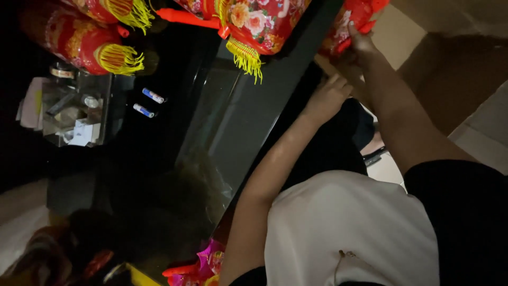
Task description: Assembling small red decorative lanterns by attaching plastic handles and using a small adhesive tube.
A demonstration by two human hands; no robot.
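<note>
1. Right hand [362,42] reaches to the upper right of the frame, its fingers pressed against the lower edge of a red lantern piece [353,18] — it looks like a grasp, though the fingertips are partly hidden behind the red material.
2. Left hand [328,98] sits just below and left of the right one, at the edge of the dark bench [254,111]; its fingers curl toward something brownish beneath the red piece, but whether they are closed on it I cannot tell, as the light is poor there.
3. That red piece hangs over the bench edge at the top right, apart from the other decorations.
4. Elsewhere: a flowered red lantern [259,21] with a yellow tassel lies at the top centre, and another red lantern [74,42] with yellow fringe at the upper left.
5. Two small batteries [148,103] lie on the bench, left of centre, near a clear box of oddments [74,114].
6. Judged from this, the step in hand is working on the red piece at the bench edge — holding it with one hand while the other tends to its underside.
7. Whatever move follows calls for a steady hold from the right hand and care with the thin material, which probably creases or tears easily.
</note>
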